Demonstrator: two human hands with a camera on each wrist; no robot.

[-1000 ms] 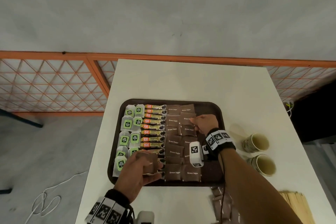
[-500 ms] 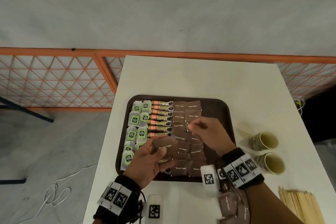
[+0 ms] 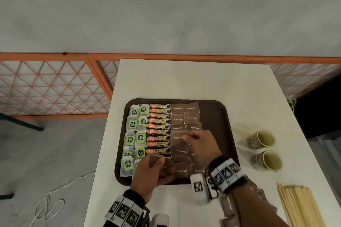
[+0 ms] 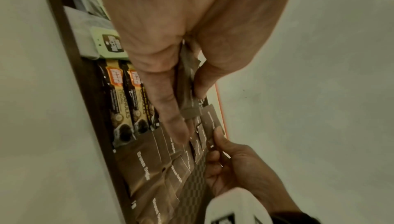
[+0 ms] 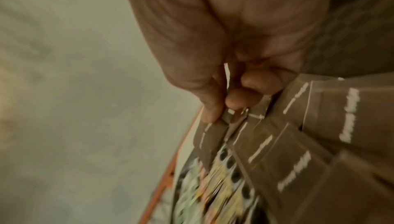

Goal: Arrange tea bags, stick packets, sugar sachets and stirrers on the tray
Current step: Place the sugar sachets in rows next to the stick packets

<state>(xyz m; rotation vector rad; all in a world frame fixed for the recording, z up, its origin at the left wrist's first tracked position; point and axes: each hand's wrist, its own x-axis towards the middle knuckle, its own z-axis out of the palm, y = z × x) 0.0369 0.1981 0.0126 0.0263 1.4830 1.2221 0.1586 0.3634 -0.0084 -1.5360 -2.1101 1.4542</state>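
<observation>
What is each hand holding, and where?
Left hand grips a small stack of brown sugar sachets by its edges. Right hand pinches one sachet at its corner.

I see a white table (image 3: pixel 193 83) carrying a dark brown tray (image 3: pixel 217 116) at its middle, two paper cups (image 3: pixel 262 139) lying right of it, a pile of wooden stirrers (image 3: pixel 299 206) at the near right corner, and loose brown sachets (image 3: pixel 228 206) beside them.

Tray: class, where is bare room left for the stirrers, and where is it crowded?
Free: the strip of tray between the sugar sachets and its right rim. Crowded: tea bags, stick packets and sachets fill the left and middle.
</observation>
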